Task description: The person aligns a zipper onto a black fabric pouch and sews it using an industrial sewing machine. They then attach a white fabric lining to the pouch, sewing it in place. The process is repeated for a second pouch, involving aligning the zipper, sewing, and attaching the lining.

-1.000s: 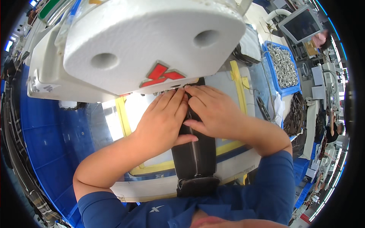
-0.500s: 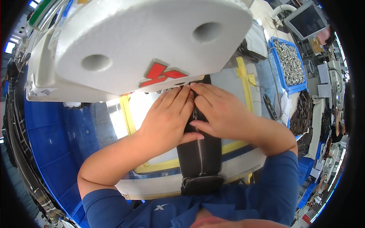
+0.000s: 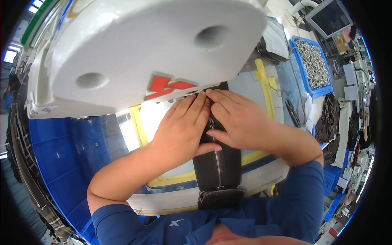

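Note:
A long black piece (image 3: 218,169) with a silver zipper lies beneath a white machine head (image 3: 143,49) bearing a red emblem. My left hand (image 3: 183,124) lies on the piece with fingers extended, fingertips at the machine's lower edge and thumb across the zipper. My right hand (image 3: 243,120) rests on the other side, fingers slightly bent, fingertips beside the left's, thumb near the zipper. Both press the piece rather than grasp it. A black pouch-like end (image 3: 220,198) hangs at my body. The area under the head is hidden.
Yellow tape (image 3: 265,98) edges the pale work surface. A blue bin (image 3: 61,159) stands left. At right are a blue tray (image 3: 310,63) of metal rings, black tongs or scissors (image 3: 292,112), dark material (image 3: 326,118) and a screen (image 3: 328,18). More machines stand beyond.
The view has shifted, with my hands, arms and the black piece appearing further right. My fingers keep much the same pose on the piece.

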Demonstrator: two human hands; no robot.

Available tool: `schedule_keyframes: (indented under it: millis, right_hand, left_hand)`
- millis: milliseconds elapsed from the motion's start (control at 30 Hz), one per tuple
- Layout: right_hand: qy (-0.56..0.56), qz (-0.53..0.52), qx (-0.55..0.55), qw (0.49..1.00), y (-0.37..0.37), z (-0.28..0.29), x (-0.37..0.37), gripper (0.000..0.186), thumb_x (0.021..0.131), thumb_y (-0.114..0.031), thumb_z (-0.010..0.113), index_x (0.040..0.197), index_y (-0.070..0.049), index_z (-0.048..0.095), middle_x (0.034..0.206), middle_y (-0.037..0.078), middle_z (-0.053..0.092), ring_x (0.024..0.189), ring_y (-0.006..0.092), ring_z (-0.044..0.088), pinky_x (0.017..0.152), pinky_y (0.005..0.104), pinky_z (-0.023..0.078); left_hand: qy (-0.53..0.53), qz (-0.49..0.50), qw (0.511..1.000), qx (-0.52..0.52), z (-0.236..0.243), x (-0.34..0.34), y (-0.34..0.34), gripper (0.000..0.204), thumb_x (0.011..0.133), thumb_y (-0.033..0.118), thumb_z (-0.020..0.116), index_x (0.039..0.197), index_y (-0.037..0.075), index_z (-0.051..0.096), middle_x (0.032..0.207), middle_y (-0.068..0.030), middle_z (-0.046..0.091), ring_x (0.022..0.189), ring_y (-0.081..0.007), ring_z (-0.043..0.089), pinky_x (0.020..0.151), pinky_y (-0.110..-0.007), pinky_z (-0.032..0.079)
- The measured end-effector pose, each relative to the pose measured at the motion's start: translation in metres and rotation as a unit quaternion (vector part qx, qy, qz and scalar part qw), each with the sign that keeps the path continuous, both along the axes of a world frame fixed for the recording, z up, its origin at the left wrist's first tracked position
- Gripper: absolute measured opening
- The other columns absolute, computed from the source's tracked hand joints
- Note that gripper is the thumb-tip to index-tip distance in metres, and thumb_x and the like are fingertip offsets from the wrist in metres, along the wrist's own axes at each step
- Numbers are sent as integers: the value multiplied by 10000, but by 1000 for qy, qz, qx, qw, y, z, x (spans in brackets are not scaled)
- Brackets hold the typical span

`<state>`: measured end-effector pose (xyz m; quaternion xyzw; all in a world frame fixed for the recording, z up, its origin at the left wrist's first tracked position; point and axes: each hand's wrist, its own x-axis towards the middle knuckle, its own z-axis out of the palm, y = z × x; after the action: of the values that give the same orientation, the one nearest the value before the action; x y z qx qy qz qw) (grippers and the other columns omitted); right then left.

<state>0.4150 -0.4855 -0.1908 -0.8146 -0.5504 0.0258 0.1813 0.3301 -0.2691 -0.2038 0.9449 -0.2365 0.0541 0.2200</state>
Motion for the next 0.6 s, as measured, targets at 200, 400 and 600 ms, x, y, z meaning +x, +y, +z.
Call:
schedule_keyframes:
  millis: [200,400,600]
  right_hand:
    - [6,-3,-8,1000,0,4,-2,641,848,-328,827,1276,101,618,1428,305,616,1306,429,627,1160,469,495]
    - [30,-9,28,999,-5,1,0,590,866,-364,825,1258,33,633,1399,254,633,1299,408,632,1140,456,499]
    - [31,-53,39,997,-24,28,8,462,917,-343,790,1162,24,655,1285,208,661,1186,381,661,1029,457,534]
  left_hand:
    - [-11,1,1000,-2,-1,-1,1,1040,722,607,889,1425,-93,576,1502,-271,572,1369,-442,561,1189,-501,449]
    - [3,-16,1000,-5,0,2,2,1033,723,569,910,1435,-89,553,1515,-284,555,1368,-472,555,1178,-532,438]
    - [-11,-9,998,58,1,-2,-3,1067,727,571,886,1517,-46,520,1530,-288,561,1380,-502,544,1179,-550,422]
